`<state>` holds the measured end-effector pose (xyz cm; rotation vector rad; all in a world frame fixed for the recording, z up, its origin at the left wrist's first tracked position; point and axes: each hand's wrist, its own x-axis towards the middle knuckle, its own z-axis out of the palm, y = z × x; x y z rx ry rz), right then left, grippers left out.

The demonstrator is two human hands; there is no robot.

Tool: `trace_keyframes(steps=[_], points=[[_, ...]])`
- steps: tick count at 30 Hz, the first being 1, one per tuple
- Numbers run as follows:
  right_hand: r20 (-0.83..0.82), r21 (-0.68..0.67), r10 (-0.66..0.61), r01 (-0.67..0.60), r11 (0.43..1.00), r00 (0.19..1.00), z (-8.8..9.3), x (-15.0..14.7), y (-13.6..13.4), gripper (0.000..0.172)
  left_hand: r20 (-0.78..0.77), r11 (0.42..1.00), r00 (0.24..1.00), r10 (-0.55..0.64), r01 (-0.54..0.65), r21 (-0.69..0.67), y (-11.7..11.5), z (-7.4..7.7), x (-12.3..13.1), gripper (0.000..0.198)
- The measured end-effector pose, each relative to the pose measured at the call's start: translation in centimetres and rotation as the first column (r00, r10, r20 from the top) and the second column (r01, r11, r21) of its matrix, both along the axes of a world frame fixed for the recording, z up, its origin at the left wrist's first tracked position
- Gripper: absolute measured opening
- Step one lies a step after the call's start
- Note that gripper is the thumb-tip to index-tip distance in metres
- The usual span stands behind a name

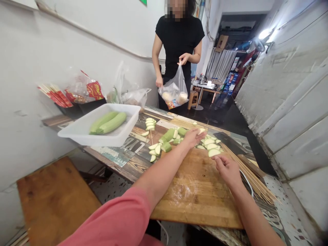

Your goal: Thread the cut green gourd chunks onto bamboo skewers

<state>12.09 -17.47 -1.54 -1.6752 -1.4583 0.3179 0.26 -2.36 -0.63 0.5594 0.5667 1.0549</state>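
Observation:
My left hand (195, 137) reaches across the far end of a wooden cutting board (194, 184), with a pale zucchini slice (202, 131) at its fingertips. Closer to me, the fingers of my right hand (227, 168) are pinched together beside a heap of zucchini slices (212, 147); what they hold, if anything, does not show. Green zucchini chunks (167, 136) lie left of my left hand. Farther left, several slices sit threaded on a skewer (150, 123). Bamboo skewers (252, 177) lie in a bundle along the board's right side.
A white plastic tub (120, 136) with whole zucchini (112, 123) stands at left. Behind it are a black box (84, 108) and plastic bags. A cleaver (228, 141) lies at right. Across the table stands a person (179, 41) holding a clear bag (176, 90). A wooden stool (56, 201) is lower left.

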Motion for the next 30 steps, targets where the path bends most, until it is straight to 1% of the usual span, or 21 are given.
trace_keyframes(steps=[2,4,6,9,14,19,24,30], points=[[-0.042,-0.033,0.024,-0.026,0.999,0.999,0.05,-0.07,-0.01,0.034,0.038,0.998,0.999,-0.002,0.005,-0.064,0.22,-0.02,-0.19,0.004],[-0.074,-0.059,0.042,-0.046,0.997,0.996,0.04,-0.15,-0.02,0.034,0.057,0.992,0.998,0.014,-0.007,-0.127,0.45,-0.14,-0.25,0.004],[-0.071,-0.078,0.055,-0.060,0.995,0.996,0.06,-0.26,-0.05,0.035,0.064,0.985,0.997,0.046,-0.035,-0.170,0.65,-0.30,-0.16,0.004],[-0.030,-0.111,0.056,-0.059,0.992,0.998,0.19,-0.44,-0.15,0.037,0.075,0.979,0.994,0.084,-0.068,-0.193,0.84,-0.45,0.03,0.005],[-0.020,-0.146,0.039,-0.041,0.988,0.999,0.29,-0.54,-0.22,0.039,0.062,0.978,0.993,0.101,-0.087,-0.190,0.86,-0.41,-0.03,0.004],[-0.016,-0.132,0.040,-0.042,0.990,0.999,0.24,-0.58,-0.18,0.037,0.048,0.982,0.992,0.113,-0.105,-0.154,0.80,-0.37,-0.03,0.006],[-0.023,-0.114,0.044,-0.046,0.992,0.999,0.12,-0.47,-0.10,0.038,0.040,0.986,0.993,0.114,-0.108,-0.130,0.77,-0.38,0.13,0.009],[-0.013,-0.138,0.038,-0.039,0.990,0.999,-0.14,-0.29,-0.06,0.039,0.001,0.989,0.996,0.088,-0.088,-0.116,0.59,-0.25,0.10,0.009]])
